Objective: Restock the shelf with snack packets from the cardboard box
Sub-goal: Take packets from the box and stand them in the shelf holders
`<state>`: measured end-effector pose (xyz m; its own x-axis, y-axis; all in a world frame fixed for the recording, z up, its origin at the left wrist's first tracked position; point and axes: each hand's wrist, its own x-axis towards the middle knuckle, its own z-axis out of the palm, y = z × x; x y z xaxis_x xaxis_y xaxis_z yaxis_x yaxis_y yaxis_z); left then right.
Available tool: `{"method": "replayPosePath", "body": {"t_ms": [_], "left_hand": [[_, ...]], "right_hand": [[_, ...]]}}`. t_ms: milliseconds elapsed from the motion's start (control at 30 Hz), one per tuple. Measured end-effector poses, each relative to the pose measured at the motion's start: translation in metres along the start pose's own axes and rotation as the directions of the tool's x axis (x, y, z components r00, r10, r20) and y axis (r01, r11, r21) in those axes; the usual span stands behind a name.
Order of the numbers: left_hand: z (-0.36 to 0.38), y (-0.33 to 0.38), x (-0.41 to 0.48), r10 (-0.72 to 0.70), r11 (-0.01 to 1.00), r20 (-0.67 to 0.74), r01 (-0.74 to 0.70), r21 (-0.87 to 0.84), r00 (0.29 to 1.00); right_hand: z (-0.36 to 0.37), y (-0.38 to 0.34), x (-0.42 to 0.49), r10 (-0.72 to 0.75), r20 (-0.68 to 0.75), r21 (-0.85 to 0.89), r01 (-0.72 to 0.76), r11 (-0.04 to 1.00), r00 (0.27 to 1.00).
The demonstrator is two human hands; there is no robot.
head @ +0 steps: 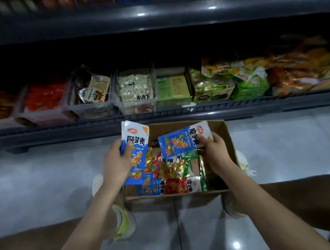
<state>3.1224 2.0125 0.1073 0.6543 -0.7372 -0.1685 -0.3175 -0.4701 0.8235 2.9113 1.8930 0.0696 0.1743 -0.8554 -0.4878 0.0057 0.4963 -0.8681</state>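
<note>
**Head view.** I recorded both hands over the cardboard box (222, 133), which stood on the floor (44, 176) directly in front of the shelf (159, 113).

- The left hand (116, 163) gripped the 1st blue packet (135, 148) by its left edge, with the thumb across the printed face.
- The right hand (215, 152) pinched the 2nd blue packet (179, 142) at its white end.
- Loose packets (176, 185) in red, blue and green lay in the box beneath both hands.

**Governing relation.** The shelf lay ahead of and above both hands.

- The 1st blue packet stood upright with its long axis pointing at the shelf. Its top edge appeared just under the front rail, below the clear bins (136, 105).
- The 2nd blue packet lay crosswise, with its long axis running left to right at a slight tilt.

I judged the left hand to be nearer the shelf and its packet already aligned for placing. The right hand would need a wrist turn first. I could not determine the destination slot, because no matching blue stock was visible on the shelf.
</note>
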Motion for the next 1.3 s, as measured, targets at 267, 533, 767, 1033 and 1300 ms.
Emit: {"method": "replayPosePath", "body": {"t_ms": [267, 533, 767, 1033, 1300], "left_hand": [[-0.019, 0.061, -0.013, 0.189, 0.975, 0.062, -0.195, 0.109, 0.980], [-0.025, 0.131, -0.004, 0.339, 0.932, 0.050, -0.343, 0.117, 0.939], [-0.021, 0.182, 0.025, 0.447, 0.867, 0.003, -0.434, 0.245, 0.894], [-0.022, 0.251, 0.044, 0.527, 0.841, -0.041, -0.514, 0.166, 0.849], [-0.010, 0.312, 0.083, 0.602, 0.798, -0.028, -0.601, 0.034, 0.798]], "right_hand": [[-0.033, -0.079, -0.049, -0.225, 0.023, -0.010, 0.226, 0.974, 0.974], [-0.061, -0.160, -0.070, -0.381, 0.066, -0.002, 0.382, 0.924, 0.922], [-0.071, -0.228, -0.073, -0.522, 0.043, -0.075, 0.524, 0.848, 0.852], [-0.071, -0.305, -0.054, -0.685, -0.106, -0.074, 0.681, 0.728, 0.721], [-0.087, -0.385, 0.002, -0.829, -0.252, -0.309, 0.771, 0.557, 0.499]]}}
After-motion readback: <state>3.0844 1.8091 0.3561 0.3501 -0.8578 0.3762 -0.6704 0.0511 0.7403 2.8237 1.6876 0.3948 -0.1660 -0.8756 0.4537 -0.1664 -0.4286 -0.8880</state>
